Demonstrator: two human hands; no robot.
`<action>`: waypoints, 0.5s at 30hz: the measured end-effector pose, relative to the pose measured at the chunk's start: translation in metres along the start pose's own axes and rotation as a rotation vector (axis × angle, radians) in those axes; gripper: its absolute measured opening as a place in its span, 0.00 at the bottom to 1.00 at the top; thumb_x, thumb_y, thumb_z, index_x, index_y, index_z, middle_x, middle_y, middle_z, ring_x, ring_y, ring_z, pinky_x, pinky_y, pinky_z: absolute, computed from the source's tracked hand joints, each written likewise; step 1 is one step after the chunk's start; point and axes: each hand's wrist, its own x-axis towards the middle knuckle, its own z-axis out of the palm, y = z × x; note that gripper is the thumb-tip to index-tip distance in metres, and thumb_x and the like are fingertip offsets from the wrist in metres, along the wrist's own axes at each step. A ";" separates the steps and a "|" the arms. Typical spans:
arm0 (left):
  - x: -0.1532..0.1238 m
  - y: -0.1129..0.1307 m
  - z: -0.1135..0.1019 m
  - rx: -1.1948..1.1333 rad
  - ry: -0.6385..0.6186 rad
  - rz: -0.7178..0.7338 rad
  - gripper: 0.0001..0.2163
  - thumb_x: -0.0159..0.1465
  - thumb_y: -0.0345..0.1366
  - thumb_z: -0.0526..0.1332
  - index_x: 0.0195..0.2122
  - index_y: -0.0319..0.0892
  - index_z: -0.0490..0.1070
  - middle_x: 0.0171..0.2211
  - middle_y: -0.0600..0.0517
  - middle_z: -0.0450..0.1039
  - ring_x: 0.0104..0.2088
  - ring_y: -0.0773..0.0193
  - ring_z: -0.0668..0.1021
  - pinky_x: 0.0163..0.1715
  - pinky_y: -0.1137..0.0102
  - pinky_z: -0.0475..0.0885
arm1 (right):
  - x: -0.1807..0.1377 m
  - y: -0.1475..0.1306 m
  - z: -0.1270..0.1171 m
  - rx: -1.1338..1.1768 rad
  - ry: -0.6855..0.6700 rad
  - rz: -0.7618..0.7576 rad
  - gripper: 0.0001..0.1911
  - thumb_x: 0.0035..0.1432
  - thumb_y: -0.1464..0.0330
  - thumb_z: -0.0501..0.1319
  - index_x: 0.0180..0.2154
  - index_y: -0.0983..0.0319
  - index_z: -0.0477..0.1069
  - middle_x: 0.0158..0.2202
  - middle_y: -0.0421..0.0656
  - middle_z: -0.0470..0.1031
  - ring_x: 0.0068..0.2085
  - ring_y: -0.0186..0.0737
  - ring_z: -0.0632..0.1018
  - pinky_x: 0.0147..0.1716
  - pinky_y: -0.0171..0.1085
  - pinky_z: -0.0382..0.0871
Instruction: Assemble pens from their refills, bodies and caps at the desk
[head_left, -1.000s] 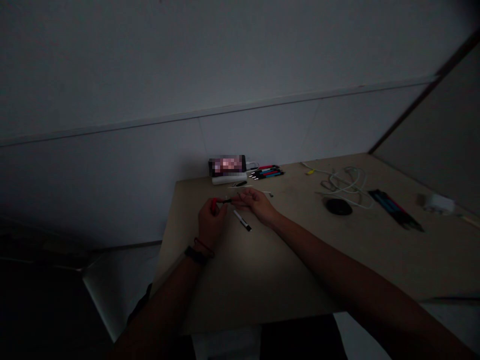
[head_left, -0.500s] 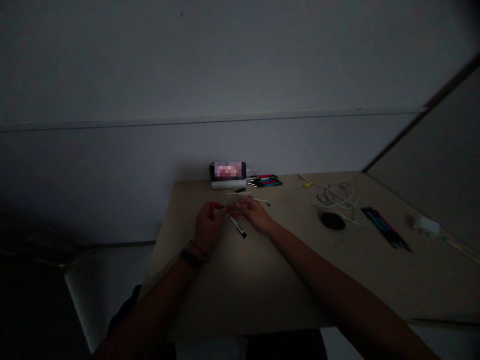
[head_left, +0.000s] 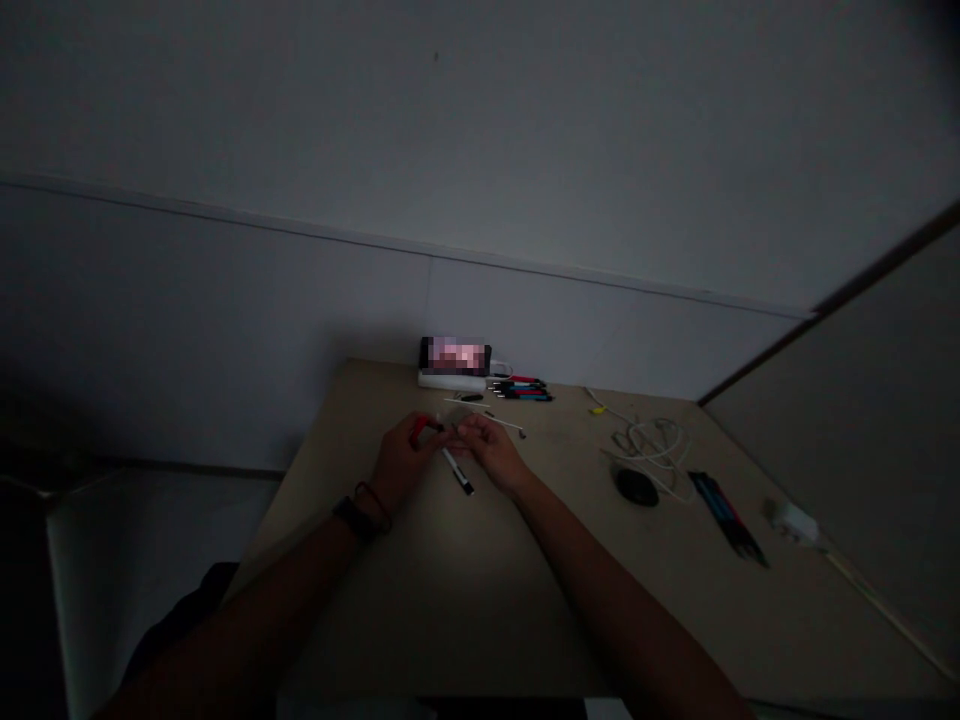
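Observation:
My left hand [head_left: 399, 458], wearing a dark wristband and a cord bracelet, is closed around a red object [head_left: 420, 427] with a dark tip that looks like part of a pen. Close beside it, my right hand [head_left: 491, 452] pinches something small and dark, too dim to make out. Both sets of fingertips nearly meet above the table. Just below them lies a white pen part [head_left: 458, 472] with a black end. Behind my right hand rests a thin white rod [head_left: 507, 425] with a dark end, and farther back another thin white stick [head_left: 466, 402].
At the back, a phone [head_left: 455, 356] with a lit screen leans above a white block [head_left: 452, 382]. Several pens [head_left: 523, 389] lie beside it. Rightward are a coiled white cable [head_left: 652, 440], a black mouse [head_left: 637, 487], more pens [head_left: 727, 518] and a white plug adapter [head_left: 795, 523].
The head view has tilted and shifted, so the table sits lower on the right. My hands keep nearly the same pose, close together, with the red object still in the left.

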 end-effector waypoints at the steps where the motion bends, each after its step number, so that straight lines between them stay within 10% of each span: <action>1: 0.000 0.000 0.000 -0.001 0.003 0.007 0.13 0.60 0.46 0.65 0.39 0.43 0.75 0.31 0.54 0.77 0.25 0.67 0.69 0.27 0.71 0.65 | 0.000 0.000 0.000 -0.009 0.001 0.002 0.25 0.44 0.49 0.74 0.31 0.58 0.67 0.30 0.40 0.82 0.35 0.47 0.85 0.41 0.47 0.79; 15: -0.002 0.006 0.001 -0.018 0.020 0.038 0.11 0.60 0.45 0.66 0.37 0.43 0.74 0.34 0.52 0.79 0.33 0.62 0.77 0.34 0.69 0.70 | 0.001 0.004 -0.002 -0.091 -0.015 -0.013 0.25 0.45 0.47 0.72 0.31 0.57 0.67 0.29 0.40 0.80 0.32 0.44 0.83 0.37 0.43 0.78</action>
